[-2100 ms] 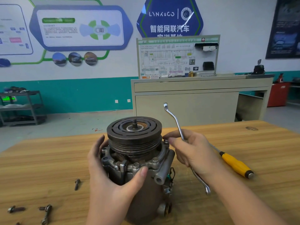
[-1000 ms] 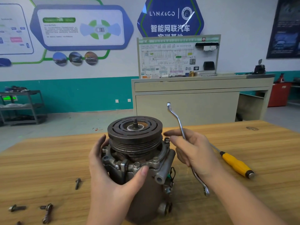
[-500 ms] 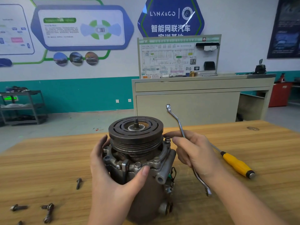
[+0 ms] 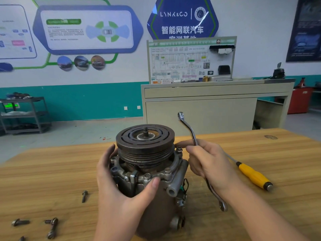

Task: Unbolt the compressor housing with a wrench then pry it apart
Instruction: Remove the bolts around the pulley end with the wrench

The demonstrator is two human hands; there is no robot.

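Head view: your left hand (image 4: 121, 193) is gripping the compressor (image 4: 147, 171); your right hand (image 4: 208, 162), holding the wrench (image 4: 188, 129), is fingering a bolt (image 4: 178, 149) — keep it straight.

Count at this frame, wooden table (image 4: 52, 167) (1).

- Compressor (image 4: 147, 171): 1, standing upright, pulley end up.
- Wrench (image 4: 189, 129): 1.
- Screwdriver (image 4: 253, 176), yellow handle: 1.
- Hands: 2, the left hand (image 4: 121, 197) and the right hand (image 4: 208, 162).
- Loose bolts on the table to the left: 4 in view. One (image 4: 84, 196) lies alone, one (image 4: 20, 222) near the left edge, one (image 4: 52, 227) beside it, one (image 4: 22, 238) cut off by the bottom edge.
- Bolt heads visible on the compressor flange (image 4: 167, 170): at least 4; the far side is hidden.
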